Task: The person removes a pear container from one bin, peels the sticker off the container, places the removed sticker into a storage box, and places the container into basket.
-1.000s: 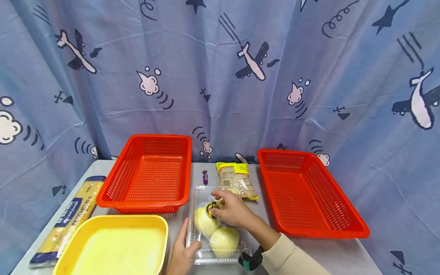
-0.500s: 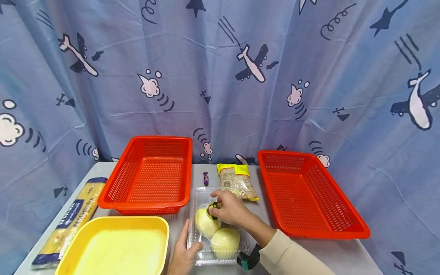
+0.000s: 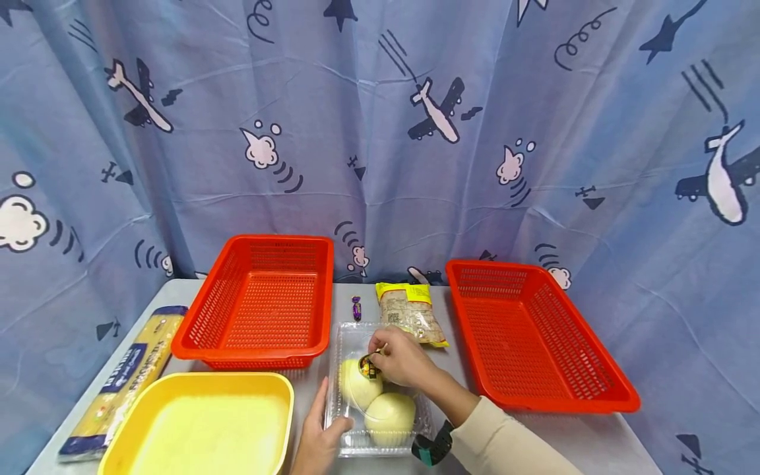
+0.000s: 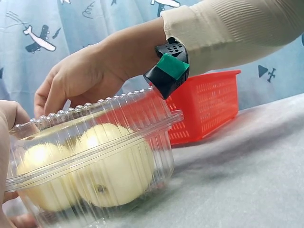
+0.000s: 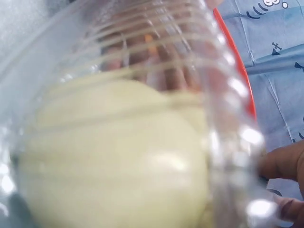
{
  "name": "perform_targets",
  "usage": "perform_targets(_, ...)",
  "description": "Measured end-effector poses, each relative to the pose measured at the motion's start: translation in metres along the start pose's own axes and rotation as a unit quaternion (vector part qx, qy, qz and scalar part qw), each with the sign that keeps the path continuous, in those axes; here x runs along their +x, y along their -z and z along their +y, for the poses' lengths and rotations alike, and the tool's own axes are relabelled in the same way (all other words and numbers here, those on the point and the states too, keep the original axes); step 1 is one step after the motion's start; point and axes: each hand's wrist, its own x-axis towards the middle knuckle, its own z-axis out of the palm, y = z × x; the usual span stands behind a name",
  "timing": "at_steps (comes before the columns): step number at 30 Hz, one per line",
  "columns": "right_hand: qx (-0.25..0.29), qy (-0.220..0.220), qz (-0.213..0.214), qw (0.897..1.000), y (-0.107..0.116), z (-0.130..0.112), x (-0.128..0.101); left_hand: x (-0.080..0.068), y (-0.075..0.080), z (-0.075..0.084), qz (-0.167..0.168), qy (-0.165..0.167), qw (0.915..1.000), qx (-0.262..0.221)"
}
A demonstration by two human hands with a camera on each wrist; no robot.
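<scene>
On the bench (image 3: 576, 435), the clear box (image 3: 354, 338) stands btwn the yellow tray (image 3: 225, 375) and the red basket (image 3: 516, 336) on the right. Its plastic looks thin, shiny, ribbed at the sides, w/ the lid on; a hard push will prob. dent it, so light force is advisable. L hand (image 3: 320, 429) grips the box at its left edge, thumb over the front part of the lid; this hold should be firm, w/o squeezing. R hand (image 3: 404, 359) bends its fingers over the lid; whether they really pinch smth, I cannot tell. Inside are pale-yellow fruits (image 3: 390, 419), round and smooth, two seen clearly. Smallest is the dark round sticker (image 3: 367, 368) w/ orange and yellow print, on the lid. The step seems to be at its edge: better lift slowly, at low angle, w/ fingertips only.
</scene>
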Motion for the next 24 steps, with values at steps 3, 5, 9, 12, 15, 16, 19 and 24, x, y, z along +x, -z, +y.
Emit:
perform_targets(3, 0.02, 0.001, 0.001, 1.0, 0.001, 0.002, -0.001, 0.0, -0.001, -0.001, 0.0, 0.002, 1.0, 0.003)
perform_targets(5, 0.03, 0.004, 0.004, 1.0, 0.003, 0.004, -0.002, 0.0, -0.002, -0.001, -0.002, 0.002, 1.0, 0.003)
perform_targets(9, 0.052, 0.009, 0.019, 0.998, 0.005, 0.009, -0.004, 0.001, -0.003, -0.003, -0.003, -0.002, 1.0, 0.002)
perform_targets(12, 0.098, 0.008, 0.036, 0.994, 0.006, 0.014, -0.007, 0.002, -0.003, -0.003, -0.002, -0.004, 1.0, 0.002)
perform_targets(15, 0.17, -0.005, 0.058, 0.984, 0.007, 0.017, -0.011, 0.001, -0.004, -0.002, -0.002, -0.003, 1.0, 0.005)
perform_targets(16, 0.195, -0.012, 0.064, 0.979, 0.006, 0.018, -0.013, 0.001, -0.003, -0.001, -0.003, -0.002, 1.0, 0.003)
perform_targets(19, 0.276, -0.028, 0.076, 0.958, 0.005, 0.019, -0.02, -0.001, -0.002, 0.001, -0.001, 0.007, 1.0, 0.001)
perform_targets(24, 0.378, -0.068, 0.109, 0.917, 0.003, 0.016, -0.031, -0.001, 0.0, 0.002, 0.008, 0.019, 0.9998, 0.005)
